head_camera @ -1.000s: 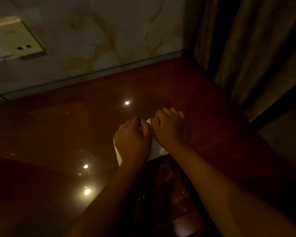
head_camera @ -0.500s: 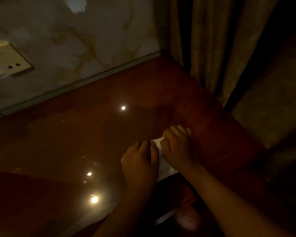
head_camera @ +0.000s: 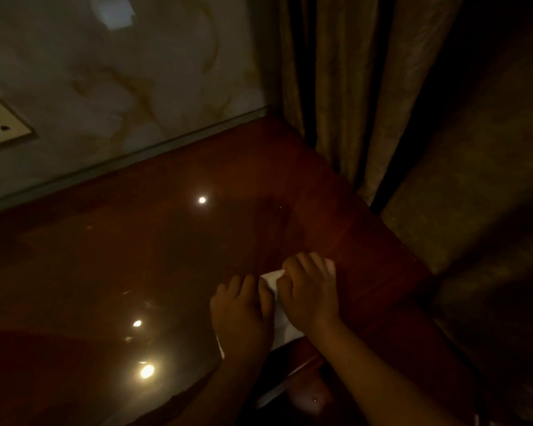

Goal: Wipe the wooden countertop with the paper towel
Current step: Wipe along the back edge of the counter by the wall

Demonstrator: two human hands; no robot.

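Note:
A white paper towel (head_camera: 280, 321) lies flat on the glossy dark red wooden countertop (head_camera: 142, 256), close to its near right corner. My left hand (head_camera: 242, 315) presses on the towel's left part with fingers curled. My right hand (head_camera: 310, 290) presses on its right part, knuckles up. Only a strip of towel shows between the two hands, plus small bits at the near left and far right edges. Both hands rest side by side, almost touching.
A marbled wall (head_camera: 120, 81) with a socket plate (head_camera: 0, 127) rises behind the countertop. A brown curtain (head_camera: 351, 87) hangs at the right edge. Ceiling lights reflect on the wood. The counter's front edge (head_camera: 293, 373) lies just below my hands.
The view has swung to the right and downward. Both hands, still on the towel, have slid toward the right side of the countertop, nearer the curtain.

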